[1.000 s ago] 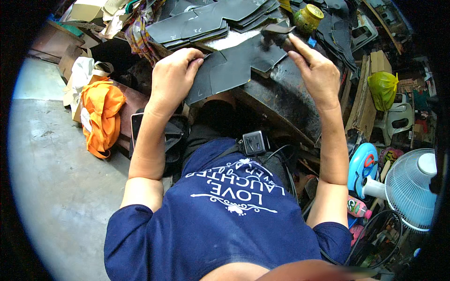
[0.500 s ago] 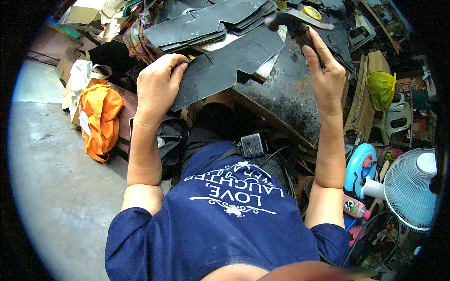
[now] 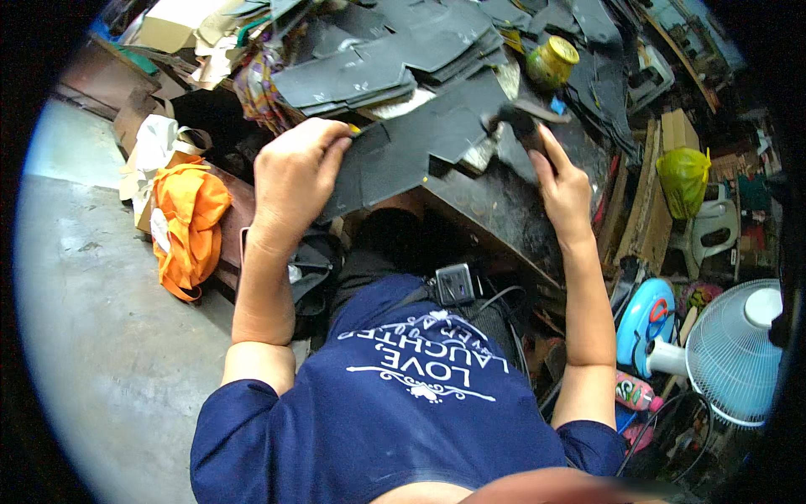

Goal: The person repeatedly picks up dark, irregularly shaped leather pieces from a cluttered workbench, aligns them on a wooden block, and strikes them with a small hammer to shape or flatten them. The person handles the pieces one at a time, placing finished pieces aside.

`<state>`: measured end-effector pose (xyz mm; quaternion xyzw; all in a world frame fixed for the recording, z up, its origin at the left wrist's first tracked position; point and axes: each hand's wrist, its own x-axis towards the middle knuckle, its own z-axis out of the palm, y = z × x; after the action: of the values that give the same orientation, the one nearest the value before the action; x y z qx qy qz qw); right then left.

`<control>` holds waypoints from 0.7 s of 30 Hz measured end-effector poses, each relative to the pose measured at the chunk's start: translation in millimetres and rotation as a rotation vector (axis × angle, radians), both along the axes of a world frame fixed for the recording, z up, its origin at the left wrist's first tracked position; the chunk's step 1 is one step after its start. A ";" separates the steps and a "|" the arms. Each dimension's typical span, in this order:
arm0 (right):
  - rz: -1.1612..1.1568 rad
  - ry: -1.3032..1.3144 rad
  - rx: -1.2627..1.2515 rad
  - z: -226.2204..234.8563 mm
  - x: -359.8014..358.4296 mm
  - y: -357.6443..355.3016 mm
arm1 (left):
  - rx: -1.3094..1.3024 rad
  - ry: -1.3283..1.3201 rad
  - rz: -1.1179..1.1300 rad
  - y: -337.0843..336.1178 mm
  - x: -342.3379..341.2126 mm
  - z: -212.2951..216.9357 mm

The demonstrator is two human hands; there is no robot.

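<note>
My left hand pinches the left end of a black, notched sheet piece between thumb and fingers. The piece stretches rightward over the near edge of a dark, worn workbench. My right hand is closed round the handle of a hammer, index finger stretched along it. The hammer's dark head is at the right end of the sheet; whether they touch I cannot tell. Just behind lies a stack of similar black pieces with pale chalk-like marks.
A yellow jar stands at the back of the bench among more black sheets. An orange cloth bag hangs at the left. To the right are a yellow-green plastic bag and a white-and-blue fan.
My right hand has brought the hammer down and toward me, from beside the jar to the sheet's right end. The left hand still grips the sheet; the view has shifted slightly.
</note>
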<state>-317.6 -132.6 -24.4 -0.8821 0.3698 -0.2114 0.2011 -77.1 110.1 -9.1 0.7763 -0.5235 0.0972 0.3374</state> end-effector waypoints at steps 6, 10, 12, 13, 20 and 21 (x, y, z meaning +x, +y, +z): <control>0.007 -0.115 -0.395 -8.1 -41.3 -15.5 | -0.194 -0.138 -0.171 9.0 -4.7 39.4; -0.073 -0.099 -0.391 -20.9 -63.8 -20.4 | -0.261 -0.161 -0.155 9.7 12.3 55.7; -0.113 -0.038 -0.457 -29.3 -66.5 -17.4 | -0.273 -0.146 -0.160 -1.3 31.6 54.0; -0.116 -0.020 -0.490 -32.9 -66.8 -15.1 | -0.285 -0.116 -0.154 -11.2 42.8 50.1; -0.085 0.068 -0.517 -39.6 -65.4 -6.9 | 0.336 -0.282 0.187 -72.1 101.6 -1.6; -0.084 0.079 -0.520 -39.6 -65.2 -6.8 | 0.404 -0.305 0.130 -78.5 103.8 -6.7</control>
<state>-382.8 -139.3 -64.1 -0.8955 0.3469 -0.2730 -0.0559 26.7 31.6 -15.8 0.8364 -0.5260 0.1280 0.0856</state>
